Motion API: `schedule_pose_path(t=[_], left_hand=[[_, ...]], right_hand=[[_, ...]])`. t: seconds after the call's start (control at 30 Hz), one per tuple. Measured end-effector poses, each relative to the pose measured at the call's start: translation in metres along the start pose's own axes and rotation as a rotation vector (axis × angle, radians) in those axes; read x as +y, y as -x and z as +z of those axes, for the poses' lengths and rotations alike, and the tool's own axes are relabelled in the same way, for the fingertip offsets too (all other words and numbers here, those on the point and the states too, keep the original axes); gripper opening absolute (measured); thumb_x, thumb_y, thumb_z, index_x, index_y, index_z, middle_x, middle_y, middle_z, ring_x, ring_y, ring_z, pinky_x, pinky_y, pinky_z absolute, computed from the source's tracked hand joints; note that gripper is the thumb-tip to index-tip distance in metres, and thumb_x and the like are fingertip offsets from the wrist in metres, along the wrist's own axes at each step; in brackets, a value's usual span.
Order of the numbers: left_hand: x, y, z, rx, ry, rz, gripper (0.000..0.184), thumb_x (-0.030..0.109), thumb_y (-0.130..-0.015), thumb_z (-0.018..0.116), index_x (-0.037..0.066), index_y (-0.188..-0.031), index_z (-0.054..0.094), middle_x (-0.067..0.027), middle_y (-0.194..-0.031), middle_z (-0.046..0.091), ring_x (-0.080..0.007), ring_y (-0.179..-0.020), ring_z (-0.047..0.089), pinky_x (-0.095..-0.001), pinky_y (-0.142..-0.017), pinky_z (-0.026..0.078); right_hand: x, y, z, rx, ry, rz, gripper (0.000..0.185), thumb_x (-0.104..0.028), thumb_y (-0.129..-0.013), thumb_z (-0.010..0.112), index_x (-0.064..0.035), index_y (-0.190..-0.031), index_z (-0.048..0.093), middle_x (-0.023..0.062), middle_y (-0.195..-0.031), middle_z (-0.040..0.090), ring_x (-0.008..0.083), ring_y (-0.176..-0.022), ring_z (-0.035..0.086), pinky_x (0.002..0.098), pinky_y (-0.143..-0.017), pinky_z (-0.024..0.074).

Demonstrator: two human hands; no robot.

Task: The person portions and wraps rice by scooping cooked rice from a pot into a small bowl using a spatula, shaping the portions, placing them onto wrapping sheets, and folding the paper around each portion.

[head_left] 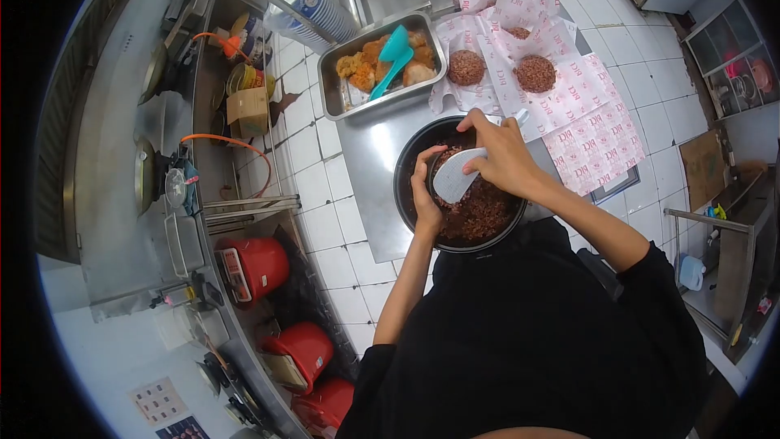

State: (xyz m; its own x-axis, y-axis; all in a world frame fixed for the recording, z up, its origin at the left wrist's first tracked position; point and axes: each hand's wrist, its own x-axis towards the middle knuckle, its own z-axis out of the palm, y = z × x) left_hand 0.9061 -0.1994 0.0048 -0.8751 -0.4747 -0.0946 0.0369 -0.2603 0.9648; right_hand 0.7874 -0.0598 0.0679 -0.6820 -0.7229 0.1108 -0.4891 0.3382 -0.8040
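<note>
My right hand (500, 153) is closed round the handle of a white rice paddle (457, 179), its broad blade over the pot. My left hand (425, 199) curls round what looks like a small bowl (434, 164) with rice in it; the paddle and fingers hide most of it. Both hands are over a dark round pot (401, 187) of reddish-brown rice (479, 215). Beyond the pot, rounded mounds of the same rice, one a rice mound (466, 67) and another rice mound (535, 74), sit on printed wrapping paper (573, 106).
A steel tray (327, 85) of fried pieces with turquoise tongs (394, 57) stands at the far left of the steel table (366, 187). Stacked paper (597, 142) lies to the right. Stacked cups (313, 8) are beyond the tray. Red bins (264, 264) sit under the left counter.
</note>
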Motion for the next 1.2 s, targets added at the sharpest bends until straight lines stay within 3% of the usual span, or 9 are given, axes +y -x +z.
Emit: schedule_pose_path(t=[0.17, 0.37, 0.47, 0.57, 0.67, 0.77, 0.93, 1.03, 1.2], left_hand=[[0.007, -0.007, -0.004, 0.057, 0.027, -0.041, 0.054, 0.045, -0.098, 0.030, 0.004, -0.122, 0.057, -0.0125, -0.116, 0.063, -0.0245, -0.108, 0.061, -0.0375, -0.093, 0.050], [0.018, -0.010, -0.017, -0.018, 0.189, -0.150, 0.057, 0.049, -0.097, 0.035, 0.002, -0.122, 0.057, -0.0130, -0.112, 0.065, -0.0236, -0.104, 0.063, -0.0364, -0.091, 0.050], [0.027, -0.011, -0.028, -0.146, 0.142, -0.218, 0.058, 0.049, -0.095, 0.034, 0.004, -0.123, 0.055, -0.0136, -0.113, 0.065, -0.0246, -0.104, 0.064, -0.0371, -0.092, 0.052], [0.030, -0.013, -0.038, -0.291, 0.198, -0.309, 0.055, 0.049, -0.096, 0.037, 0.003, -0.120, 0.055, -0.0142, -0.112, 0.065, -0.0227, -0.102, 0.065, -0.0339, -0.092, 0.051], [0.039, -0.013, -0.030, -0.266, 0.045, -0.344, 0.054, 0.048, -0.096, 0.037, 0.003, -0.120, 0.055, -0.0137, -0.112, 0.065, -0.0222, -0.102, 0.065, -0.0336, -0.091, 0.051], [0.044, -0.021, -0.036, -0.403, 0.042, -0.323, 0.054, 0.048, -0.096, 0.036, 0.003, -0.119, 0.055, -0.0125, -0.112, 0.065, -0.0217, -0.103, 0.064, -0.0331, -0.092, 0.051], [0.045, -0.029, -0.030, -0.306, 0.195, -0.228, 0.056, 0.047, -0.097, 0.031, 0.002, -0.120, 0.056, -0.0121, -0.109, 0.066, -0.0217, -0.101, 0.064, -0.0359, -0.091, 0.051], [0.044, -0.031, -0.030, -0.166, 0.275, -0.236, 0.057, 0.045, -0.098, 0.027, 0.002, -0.123, 0.056, -0.0132, -0.110, 0.066, -0.0234, -0.103, 0.064, -0.0380, -0.093, 0.051], [0.038, -0.028, -0.039, -0.314, 0.168, -0.156, 0.057, 0.046, -0.097, 0.028, 0.001, -0.120, 0.056, -0.0134, -0.110, 0.065, -0.0223, -0.103, 0.064, -0.0360, -0.094, 0.050]], right_hand=[[-0.007, 0.007, 0.021, 0.196, 0.019, -0.132, 0.043, -0.013, -0.072, 0.077, -0.0106, -0.108, 0.055, 0.0051, -0.089, 0.065, 0.0229, -0.091, 0.060, 0.0380, -0.085, 0.0313], [-0.020, -0.001, -0.009, -0.091, 0.126, -0.234, 0.032, -0.014, -0.076, 0.075, -0.0106, -0.103, 0.059, 0.0027, -0.096, 0.066, 0.0217, -0.094, 0.060, 0.0383, -0.086, 0.0312], [-0.015, 0.003, -0.035, -0.047, 0.156, -0.374, 0.026, -0.012, -0.077, 0.074, -0.0127, -0.098, 0.058, 0.0016, -0.089, 0.064, 0.0211, -0.090, 0.062, 0.0388, -0.084, 0.0326], [-0.012, -0.003, -0.058, 0.169, 0.241, -0.389, 0.021, -0.010, -0.080, 0.071, -0.0133, -0.097, 0.059, 0.0015, -0.086, 0.064, 0.0203, -0.088, 0.061, 0.0388, -0.084, 0.0325], [-0.033, -0.013, -0.072, 0.121, 0.340, -0.410, 0.013, -0.010, -0.082, 0.069, -0.0102, -0.094, 0.064, 0.0031, -0.091, 0.065, 0.0197, -0.090, 0.059, 0.0388, -0.088, 0.0311], [-0.032, -0.012, -0.059, 0.000, 0.436, -0.479, 0.014, -0.009, -0.079, 0.070, -0.0125, -0.091, 0.062, 0.0001, -0.087, 0.063, 0.0193, -0.087, 0.057, 0.0400, -0.087, 0.0335], [-0.020, 0.014, 0.001, 0.014, 0.453, -0.542, 0.017, -0.008, -0.076, 0.071, -0.0157, -0.089, 0.062, -0.0010, -0.079, 0.057, 0.0187, -0.082, 0.056, 0.0419, -0.086, 0.0351], [-0.023, 0.033, 0.007, 0.036, 0.489, -0.489, 0.018, -0.009, -0.077, 0.072, -0.0145, -0.092, 0.063, -0.0016, -0.083, 0.061, 0.0176, -0.085, 0.057, 0.0393, -0.084, 0.0351], [-0.025, 0.031, -0.042, -0.025, 0.094, -0.085, 0.019, -0.015, -0.077, 0.078, -0.0112, -0.091, 0.066, -0.0010, -0.085, 0.066, 0.0136, -0.082, 0.059, 0.0350, -0.088, 0.0306]])
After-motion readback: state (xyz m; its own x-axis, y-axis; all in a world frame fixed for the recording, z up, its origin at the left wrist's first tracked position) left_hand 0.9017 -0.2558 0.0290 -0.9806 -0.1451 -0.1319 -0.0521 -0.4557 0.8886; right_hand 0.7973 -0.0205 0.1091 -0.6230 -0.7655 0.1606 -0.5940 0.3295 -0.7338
